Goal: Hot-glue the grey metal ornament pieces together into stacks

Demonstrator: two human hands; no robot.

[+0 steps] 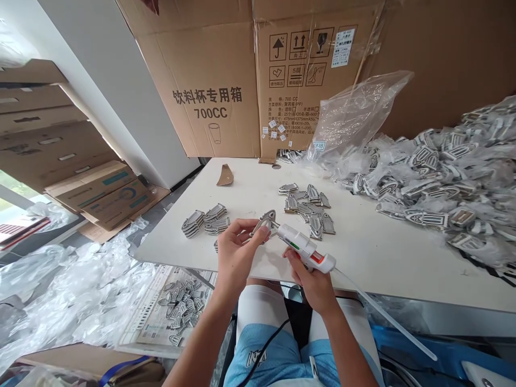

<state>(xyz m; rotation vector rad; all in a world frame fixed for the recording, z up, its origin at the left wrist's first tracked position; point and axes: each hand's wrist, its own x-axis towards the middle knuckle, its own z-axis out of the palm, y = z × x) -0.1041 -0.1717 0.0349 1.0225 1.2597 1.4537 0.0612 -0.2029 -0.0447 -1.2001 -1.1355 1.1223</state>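
Note:
Pinched in my left hand [237,247] is a small silver metal piece [267,216], pointed at one end. My right hand [308,277] grips a white hot glue gun [298,242] with a red-orange part at its rear. A long pale glue stick [387,312] sticks out of its back end toward the lower right. The gun's nozzle points left, at or very near the metal piece; whether they touch I cannot tell. Stacks of similar metal pieces [205,220] lie left of my left hand. A looser pile of them [310,208] lies beyond the gun.
Bagged metal pieces [427,166] heap along the table's right side, near a clear plastic bag [358,113]. A large cardboard box [217,70] stands behind the white table [250,177]. A cardboard scrap [225,175] lies there. Below left, a tray [149,338] holds more pieces beside plastic wrap [88,290].

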